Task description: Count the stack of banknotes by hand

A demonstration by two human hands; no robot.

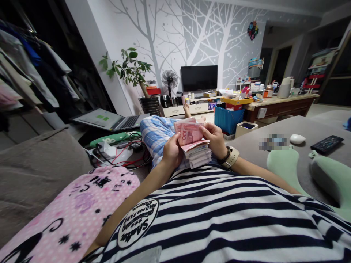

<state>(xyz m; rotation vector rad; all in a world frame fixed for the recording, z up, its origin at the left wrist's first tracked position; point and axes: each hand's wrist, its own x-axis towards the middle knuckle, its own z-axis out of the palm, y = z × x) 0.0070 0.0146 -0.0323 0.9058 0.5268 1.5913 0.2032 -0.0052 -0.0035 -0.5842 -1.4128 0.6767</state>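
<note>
Pink-red banknotes marked 100 are fanned between my two hands. My left hand grips them at their left edge, thumb on top. At their right edge, my right hand pinches a note between thumb and fingers; a watch and a dark bracelet circle that wrist. Just below the fanned notes, a thick stack of banknotes rests against my lap and striped shirt, its edges towards me. The undersides of the held notes and some of my fingers are hidden.
An open laptop sits to my left above tangled cables and a power strip. On the sofa to my right lie a white mouse, a black remote and a green neck pillow. A pink cushion lies at my left.
</note>
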